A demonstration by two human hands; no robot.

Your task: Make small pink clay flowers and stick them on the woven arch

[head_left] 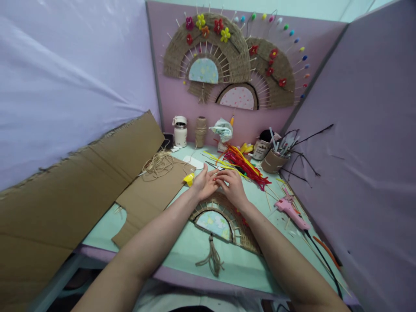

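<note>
My left hand (205,185) is turned palm up above the table, its thumb apart and its fingers stretched toward my right hand (231,185). The right fingers are bent and pinched together over the left fingertips. A tiny red bit (215,178) shows at the right fingertips; its kind is too small to make out. Just beyond both hands are small scissors (212,165) with pointed blades. Under my wrists lies a twine-wrapped, fan-shaped piece (250,238) with a patterned half-round centre (212,223) and a twine tassel (212,255). My right forearm partly hides its red flowers.
Red and yellow fuzzy stems (247,167) lie behind the hands. A pink glue gun (292,212) with a cord is at right, near a pot of brushes (276,161) and dark twigs (302,158). Cardboard (152,199) and loose twine (159,165) cover the left. Decorated fans (208,47) hang behind.
</note>
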